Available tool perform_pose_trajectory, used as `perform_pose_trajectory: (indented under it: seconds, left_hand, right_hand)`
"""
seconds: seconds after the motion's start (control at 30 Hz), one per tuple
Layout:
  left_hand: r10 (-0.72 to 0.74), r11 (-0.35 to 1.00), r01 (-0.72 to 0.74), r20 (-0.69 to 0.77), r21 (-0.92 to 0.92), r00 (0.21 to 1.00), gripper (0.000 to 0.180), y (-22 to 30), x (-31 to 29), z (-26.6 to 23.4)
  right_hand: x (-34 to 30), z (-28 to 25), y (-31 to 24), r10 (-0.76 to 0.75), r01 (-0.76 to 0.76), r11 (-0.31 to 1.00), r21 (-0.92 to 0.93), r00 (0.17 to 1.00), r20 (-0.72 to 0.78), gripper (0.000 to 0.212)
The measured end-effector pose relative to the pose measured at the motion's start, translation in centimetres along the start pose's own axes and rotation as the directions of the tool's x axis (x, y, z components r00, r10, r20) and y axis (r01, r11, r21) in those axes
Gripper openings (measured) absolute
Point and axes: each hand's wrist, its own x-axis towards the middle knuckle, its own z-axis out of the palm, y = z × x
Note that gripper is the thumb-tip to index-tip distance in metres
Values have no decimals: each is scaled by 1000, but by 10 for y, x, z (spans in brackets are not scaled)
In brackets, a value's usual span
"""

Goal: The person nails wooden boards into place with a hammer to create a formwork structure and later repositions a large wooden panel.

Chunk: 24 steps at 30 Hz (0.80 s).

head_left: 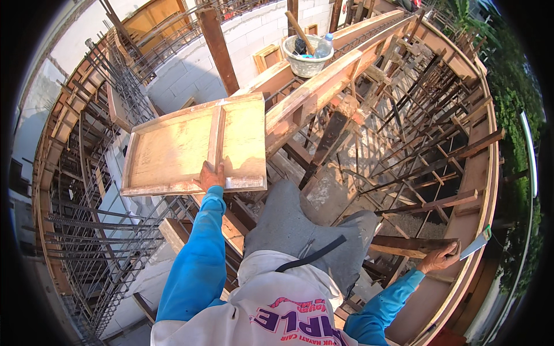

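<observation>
My left hand (210, 176) grips the near edge strip of a plywood panel (173, 151) framed with wooden battens, one batten crossing its face. Held tilted at my front left, the panel overlaps the end of a long timber beam form (314, 95). Far out to the right, my right hand (440, 258) is closed round the handle end of what looks like a hand saw (476, 244), with a pale flat blade and a green patch at its tip. That hand is beside a dark timber (412, 244) and the curved outer form wall.
A bucket (306, 62) with a wooden-handled tool and a plastic bottle (324, 46) stands on the beam form. Steel rebar (109, 254) bristles at left. Below right, many timber props (404, 138) rise from a lower floor. A curved plywood edge (490, 167) bounds the right side.
</observation>
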Motion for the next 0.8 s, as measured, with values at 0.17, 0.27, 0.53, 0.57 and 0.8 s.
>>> perform_pose_trajectory:
  seconds: [0.17, 0.27, 0.53, 0.57, 0.8]
  left_hand:
    - [-137, 990, 138, -50, 33, 989, 66, 8, 0, 3]
    - [-144, 989, 146, -55, 27, 988, 58, 11, -1, 2]
    - [-129, 989, 131, -36, 62, 991, 54, 18, -1, 2]
    - [-136, 988, 139, -50, 61, 989, 54, 17, 0, 4]
    - [-65, 995, 70, -60, 71, 996, 56, 7, -2, 4]
  right_hand:
    - [1, 3, -7, 33, -34, 998, 43, 999, 16, 37]
    - [0, 3, -7, 25, -25, 999, 30, 1000, 5, 37]
    - [-3, 4, -4, 44, -44, 999, 7, 996, -80, 34]
    - [-2, 4, 3, 14, -15, 1000, -5, 996, -83, 35]
    - [-2, 9, -8, 59, -58, 998, 21, 996, -60, 30]
